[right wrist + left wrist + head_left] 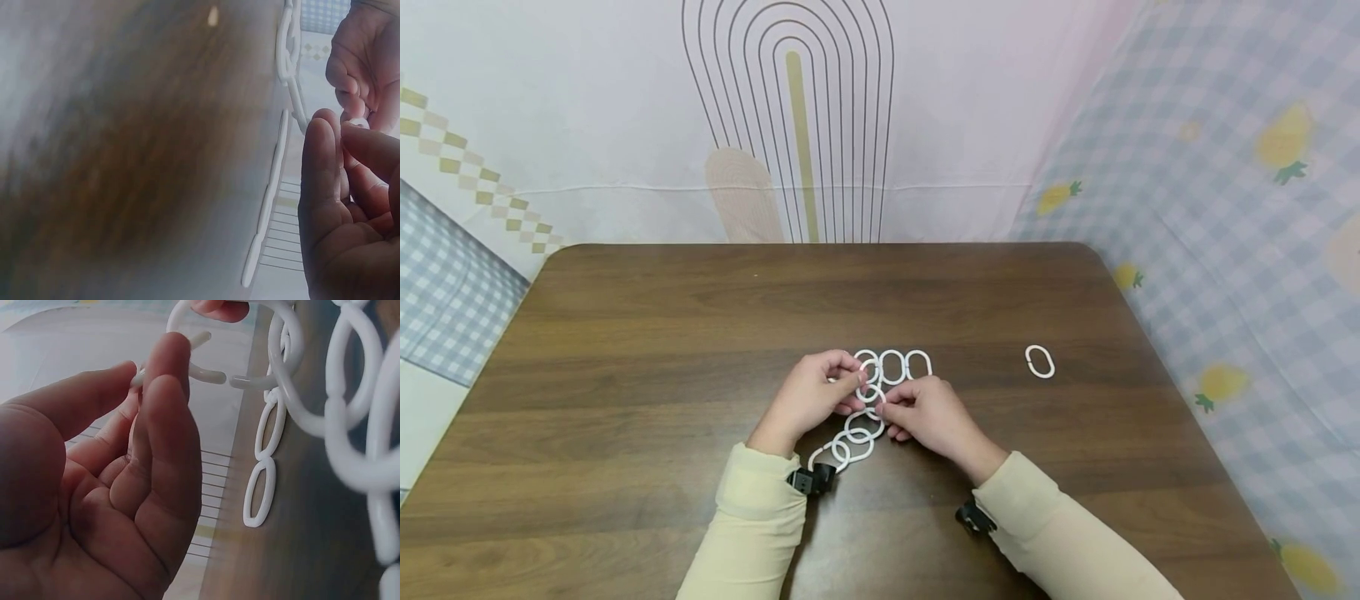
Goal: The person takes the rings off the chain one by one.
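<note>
In the head view my left hand (815, 390) pinches a white plastic oval link between thumb and fingertips; the left wrist view shows one end of this link (201, 340) poking out past the fingers. My right hand (934, 417) pinches another white link (212, 376), which has a small gap in its side. The two held links overlap between the hands. From the right-held link a chain (852, 460) of several joined white links trails down towards my left wrist. My fingers hide part of both held links.
Behind my hands, a short row of white links (892, 351) lies side by side on the brown wooden table (700, 292). One single link (1052, 367) lies farther right. Patterned cloth (962, 125) hangs behind the table's back edge and along its right side.
</note>
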`<action>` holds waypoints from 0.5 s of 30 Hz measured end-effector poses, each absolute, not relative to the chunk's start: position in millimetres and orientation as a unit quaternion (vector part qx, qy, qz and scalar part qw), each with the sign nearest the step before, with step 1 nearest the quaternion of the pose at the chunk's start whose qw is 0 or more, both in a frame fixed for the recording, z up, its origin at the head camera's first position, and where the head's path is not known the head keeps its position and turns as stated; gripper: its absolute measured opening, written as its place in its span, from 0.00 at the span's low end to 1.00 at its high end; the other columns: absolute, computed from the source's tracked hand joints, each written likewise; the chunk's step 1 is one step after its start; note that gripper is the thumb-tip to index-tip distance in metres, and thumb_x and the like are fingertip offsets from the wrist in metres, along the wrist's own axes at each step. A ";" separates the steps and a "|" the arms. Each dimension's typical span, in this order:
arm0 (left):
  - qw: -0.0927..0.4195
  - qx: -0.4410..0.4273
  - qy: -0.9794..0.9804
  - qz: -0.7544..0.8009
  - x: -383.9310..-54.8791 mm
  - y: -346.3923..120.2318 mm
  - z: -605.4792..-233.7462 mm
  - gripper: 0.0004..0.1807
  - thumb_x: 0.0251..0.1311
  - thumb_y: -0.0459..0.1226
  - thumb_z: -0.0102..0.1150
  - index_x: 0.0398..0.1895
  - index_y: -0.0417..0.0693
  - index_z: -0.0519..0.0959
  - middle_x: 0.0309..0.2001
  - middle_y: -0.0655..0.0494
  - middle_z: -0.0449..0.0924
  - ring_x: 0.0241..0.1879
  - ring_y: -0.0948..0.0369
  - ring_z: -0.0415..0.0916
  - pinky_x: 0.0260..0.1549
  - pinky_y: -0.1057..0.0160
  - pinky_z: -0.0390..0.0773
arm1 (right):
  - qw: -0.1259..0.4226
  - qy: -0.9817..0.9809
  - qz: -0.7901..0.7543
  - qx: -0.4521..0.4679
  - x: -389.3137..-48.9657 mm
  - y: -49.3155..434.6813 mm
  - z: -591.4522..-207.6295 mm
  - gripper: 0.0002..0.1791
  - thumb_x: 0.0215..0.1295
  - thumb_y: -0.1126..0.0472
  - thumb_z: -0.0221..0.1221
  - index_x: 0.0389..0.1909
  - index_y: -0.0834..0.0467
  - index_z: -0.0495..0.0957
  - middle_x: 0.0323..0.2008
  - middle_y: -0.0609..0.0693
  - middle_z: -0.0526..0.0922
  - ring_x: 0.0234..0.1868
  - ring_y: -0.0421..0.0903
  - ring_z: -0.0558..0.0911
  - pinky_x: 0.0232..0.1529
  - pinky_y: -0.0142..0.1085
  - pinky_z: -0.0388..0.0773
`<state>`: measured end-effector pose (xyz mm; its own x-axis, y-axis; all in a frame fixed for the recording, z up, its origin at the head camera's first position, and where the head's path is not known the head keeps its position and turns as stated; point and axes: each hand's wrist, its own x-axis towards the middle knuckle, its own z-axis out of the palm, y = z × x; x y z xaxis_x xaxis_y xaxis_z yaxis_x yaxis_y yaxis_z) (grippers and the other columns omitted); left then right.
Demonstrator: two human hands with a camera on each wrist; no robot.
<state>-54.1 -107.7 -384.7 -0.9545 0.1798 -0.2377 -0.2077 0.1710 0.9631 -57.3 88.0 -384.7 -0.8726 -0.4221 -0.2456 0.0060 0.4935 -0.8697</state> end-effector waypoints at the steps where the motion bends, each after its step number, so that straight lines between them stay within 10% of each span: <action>1: 0.149 -0.009 0.752 0.642 -54.1 -108.1 -384.2 0.07 0.69 0.31 0.58 0.43 0.32 0.79 0.35 0.42 0.83 0.26 0.60 0.83 0.30 0.60 0.84 | 0.218 0.836 -0.488 -0.124 -57.5 88.3 -384.9 0.07 0.66 0.67 0.63 0.29 0.64 0.85 0.20 0.51 0.84 0.21 0.43 0.84 0.25 0.37 0.83; 15: 0.143 -0.013 0.763 0.630 -53.7 -112.3 -382.7 0.12 0.69 0.31 0.58 0.47 0.28 0.80 0.26 0.51 0.83 0.22 0.64 0.81 0.26 0.64 0.82 | 0.192 0.838 -0.497 -0.118 -57.3 93.2 -381.6 0.07 0.66 0.65 0.64 0.31 0.64 0.86 0.19 0.50 0.83 0.21 0.42 0.83 0.26 0.37 0.83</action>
